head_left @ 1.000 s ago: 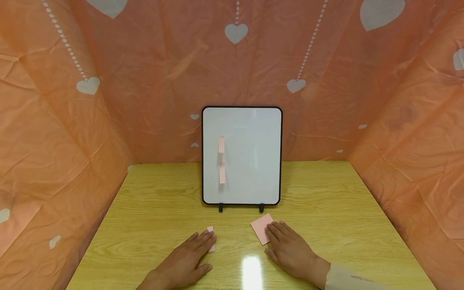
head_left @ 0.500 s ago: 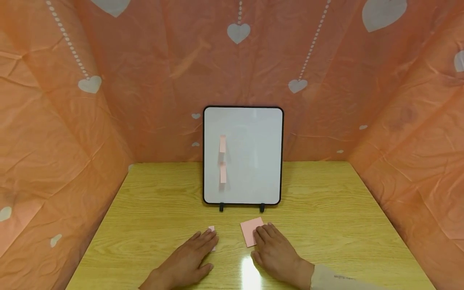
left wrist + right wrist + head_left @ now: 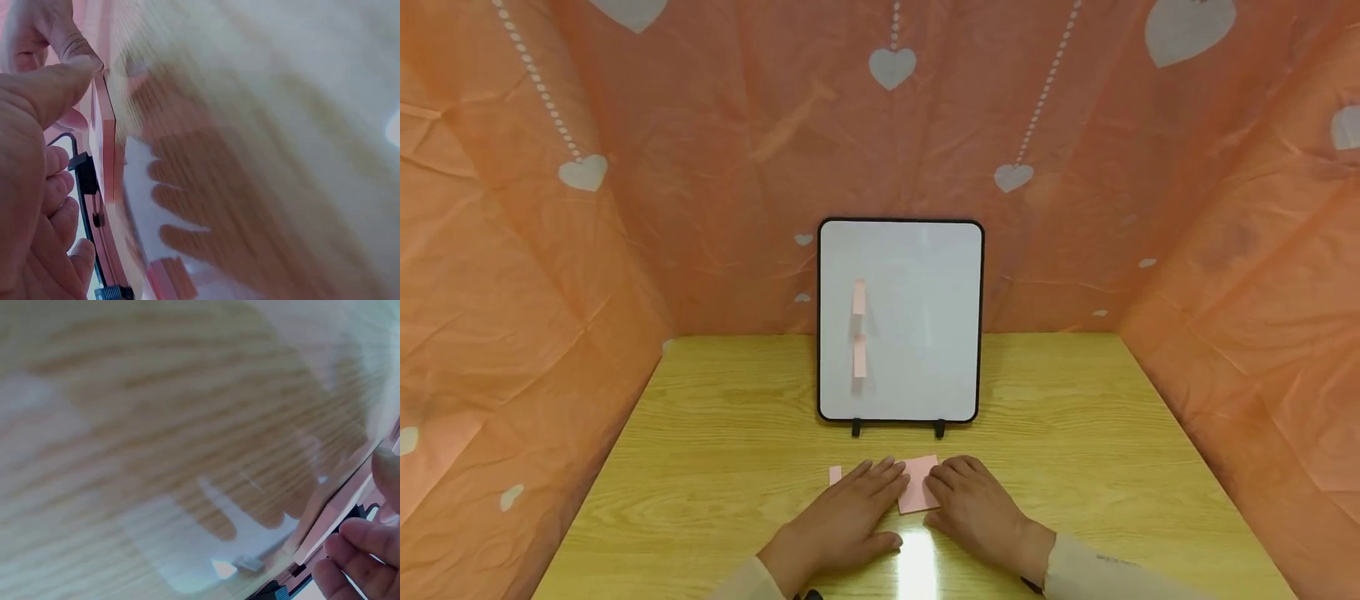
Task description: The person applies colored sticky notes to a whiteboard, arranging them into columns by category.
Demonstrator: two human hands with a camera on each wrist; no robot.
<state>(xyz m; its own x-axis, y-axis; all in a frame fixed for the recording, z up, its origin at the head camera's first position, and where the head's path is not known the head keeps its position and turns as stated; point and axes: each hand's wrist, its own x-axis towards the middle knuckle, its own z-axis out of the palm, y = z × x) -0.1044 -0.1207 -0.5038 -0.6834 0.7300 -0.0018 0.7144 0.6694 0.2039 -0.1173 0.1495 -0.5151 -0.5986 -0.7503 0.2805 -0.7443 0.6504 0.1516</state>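
Note:
A square pink sticky note pad (image 3: 919,487) lies on the table between my hands. My right hand (image 3: 981,508) holds its right side, fingers bent onto the top and thumb by the near corner. The flat left hand (image 3: 853,517) has its fingertips right at the pad's left edge, fingers straight. In the left wrist view, the pad's edge (image 3: 107,137) shows beyond the left thumb. A narrow pink strip of sticky notes (image 3: 835,475) lies mostly hidden beneath the left hand. Two slim pink sticky notes (image 3: 859,298) hang one above the other on the whiteboard's left half.
The black-framed whiteboard (image 3: 917,325) stands upright behind the pad on small black feet (image 3: 940,429). Orange cloth with pale hearts (image 3: 892,68) encloses the wooden table (image 3: 1075,417) at the back and both sides. Light glares off the tabletop in front of the pad.
My right hand has slid the pad leftward and turned it straighter. The left hand has moved right from the narrow strip to the pad's left edge.

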